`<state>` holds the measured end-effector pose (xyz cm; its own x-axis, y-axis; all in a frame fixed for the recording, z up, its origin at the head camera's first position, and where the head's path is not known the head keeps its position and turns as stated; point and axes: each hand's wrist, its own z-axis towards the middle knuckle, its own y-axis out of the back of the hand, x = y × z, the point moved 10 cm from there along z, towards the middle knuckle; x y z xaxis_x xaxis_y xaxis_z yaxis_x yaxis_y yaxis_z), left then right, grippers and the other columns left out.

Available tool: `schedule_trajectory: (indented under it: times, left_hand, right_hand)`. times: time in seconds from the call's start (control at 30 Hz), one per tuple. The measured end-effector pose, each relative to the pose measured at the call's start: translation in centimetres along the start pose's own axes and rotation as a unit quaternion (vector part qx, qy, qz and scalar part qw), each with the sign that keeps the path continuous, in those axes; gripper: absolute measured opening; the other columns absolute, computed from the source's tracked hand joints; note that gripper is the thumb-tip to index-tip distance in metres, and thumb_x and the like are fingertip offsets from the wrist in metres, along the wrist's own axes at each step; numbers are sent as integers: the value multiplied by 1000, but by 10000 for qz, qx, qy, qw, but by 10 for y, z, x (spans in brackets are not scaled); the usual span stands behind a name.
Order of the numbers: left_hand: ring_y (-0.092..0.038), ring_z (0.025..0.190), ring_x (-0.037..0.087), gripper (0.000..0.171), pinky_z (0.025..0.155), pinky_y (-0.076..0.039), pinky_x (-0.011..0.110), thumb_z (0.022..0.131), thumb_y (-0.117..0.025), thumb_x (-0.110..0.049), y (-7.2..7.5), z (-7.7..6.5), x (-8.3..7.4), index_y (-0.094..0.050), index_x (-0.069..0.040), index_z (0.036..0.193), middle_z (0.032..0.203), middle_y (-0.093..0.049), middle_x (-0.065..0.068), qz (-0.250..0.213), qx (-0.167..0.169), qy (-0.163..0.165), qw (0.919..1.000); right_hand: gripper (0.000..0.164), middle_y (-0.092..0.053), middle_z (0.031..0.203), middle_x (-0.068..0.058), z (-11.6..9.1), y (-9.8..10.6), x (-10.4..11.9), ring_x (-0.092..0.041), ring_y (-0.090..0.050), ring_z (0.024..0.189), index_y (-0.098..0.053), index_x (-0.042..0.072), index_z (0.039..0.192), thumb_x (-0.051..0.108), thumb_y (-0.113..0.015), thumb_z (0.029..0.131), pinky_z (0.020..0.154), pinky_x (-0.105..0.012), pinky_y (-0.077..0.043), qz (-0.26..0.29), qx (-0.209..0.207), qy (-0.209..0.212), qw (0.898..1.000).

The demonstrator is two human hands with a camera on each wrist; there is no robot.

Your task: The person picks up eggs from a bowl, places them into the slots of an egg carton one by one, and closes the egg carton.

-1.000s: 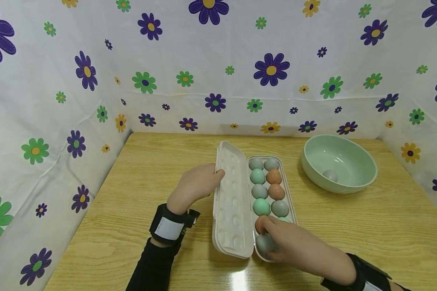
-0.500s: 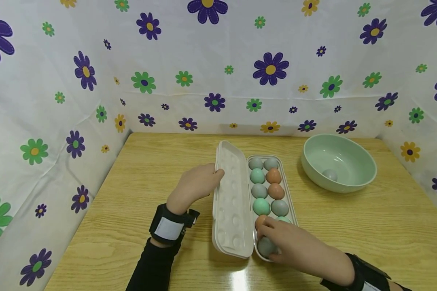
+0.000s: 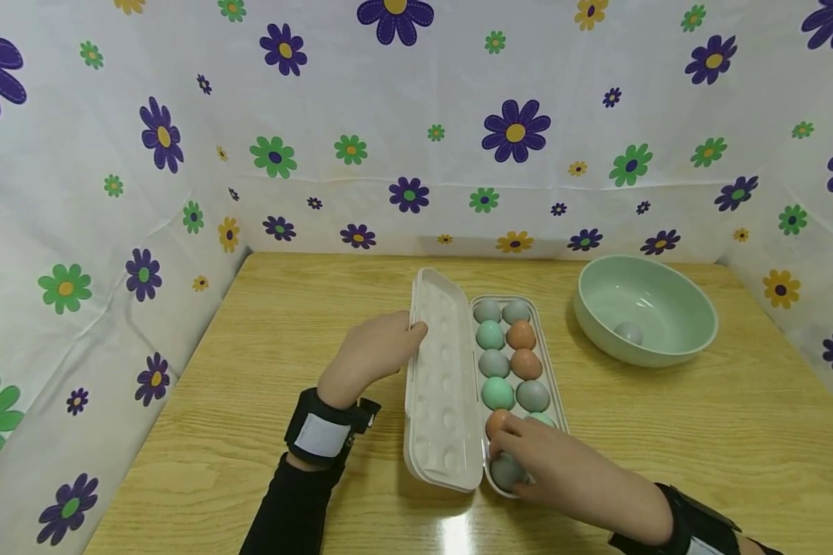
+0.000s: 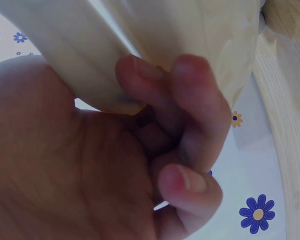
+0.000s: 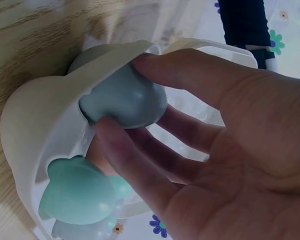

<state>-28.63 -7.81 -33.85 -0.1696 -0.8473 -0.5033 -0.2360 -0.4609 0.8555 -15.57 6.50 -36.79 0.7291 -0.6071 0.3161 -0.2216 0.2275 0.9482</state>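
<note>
A white egg carton lies on the table with its lid raised to the left. My left hand grips the lid's outer edge, thumb on the inner side. In the left wrist view, its fingers curl behind the pale lid. At the carton's near end, my right hand holds a grey egg between thumb and fingers, the egg still in its cup. Beside it are a brown egg and a mint green egg. Grey, green and brown eggs fill the cups beyond.
A pale green bowl stands at the back right with one grey egg inside. The wooden table is enclosed at the back and sides by a flower-patterned cloth.
My right fingers have shifted slightly toward me, uncovering more of the brown egg, and now lie round the grey egg. The left hand and the lid have stayed put.
</note>
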Motion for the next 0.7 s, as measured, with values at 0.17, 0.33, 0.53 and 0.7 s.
schedule_trajectory:
  times: [0.17,0.33,0.53,0.7]
  left_hand:
    - [-44,52,19,39,45,-30,31,96,-29,-36,-1,0,0,-51,-15,72,61,-46,1,-19,18,4,10000]
    - [-44,52,19,39,45,-31,31,96,-29,-36,0,1,0,-51,-16,72,61,-46,1,-6,-6,-16,10000]
    - [-44,52,19,38,45,-31,31,96,-29,-36,0,1,1,-51,-16,73,61,-46,1,6,14,-42,10000]
    - [-44,52,19,38,45,-30,31,96,-29,-36,-1,1,1,-51,-16,73,61,-46,1,-9,19,-56,10000]
  right_hand:
    - [34,-46,96,12,2,-2,-2,-8,-46,84,-57,19,94,19,-79,67,71,-27,-45,-11,19,-101,9999]
    - [34,-46,95,12,3,0,-1,-9,-46,83,-57,19,93,19,-79,67,71,-27,-46,-48,-38,-52,10000]
    - [34,-47,97,12,4,6,1,-7,-45,83,-57,19,93,17,-78,67,74,-27,-45,45,-89,84,9999]
    - [31,-50,94,12,7,16,-5,-7,-47,84,-57,20,95,16,-75,70,73,-27,-46,256,55,-140,9996]
